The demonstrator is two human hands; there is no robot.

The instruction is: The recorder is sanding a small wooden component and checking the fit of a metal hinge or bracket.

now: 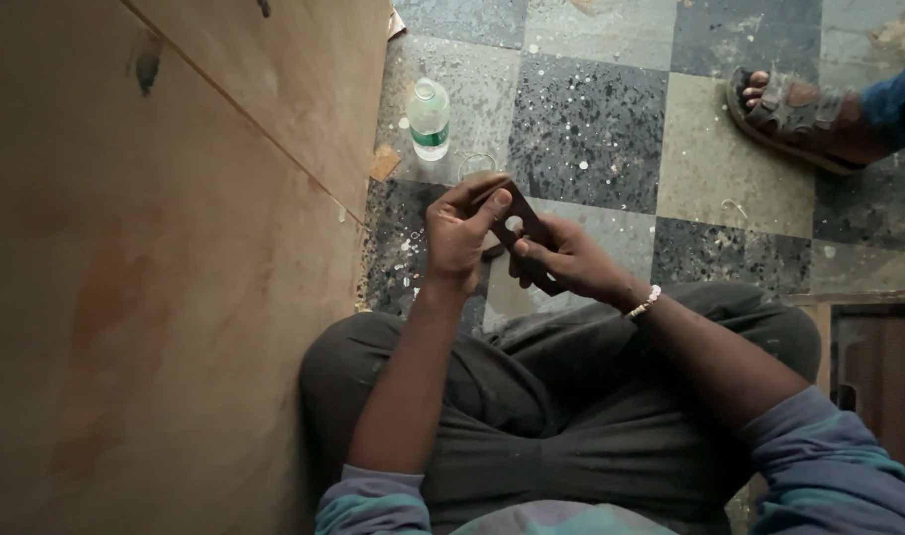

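The person sits on the tiled floor (591, 129) with knees drawn up, and both hands meet over the lap around one small dark flat plate (520, 230) with a round hole near its upper end. The left hand (459, 233) curls over the plate's upper left edge, thumb pressed on its face just beside the hole, the other fingers wrapped behind. The right hand (569, 260) grips the lower part from the other side, fingers closed on the edge and a bead bracelet (644, 301) at the wrist. So both hands pinch the same piece, held up off the floor, tilted, between the knees.

The step in hand looks like handling or checking the plate, perhaps feeling the hole or turning the piece over. A next move would call for a steady grip from one hand while the other shifts, since the piece is thin and held only at its edges.

A large plywood panel (155, 258) stands at the left, close to the left knee. A clear plastic water bottle (429, 119) stands upright on the floor beyond the hands. Another person's sandalled foot (794, 117) rests on the tiles at upper right, well apart
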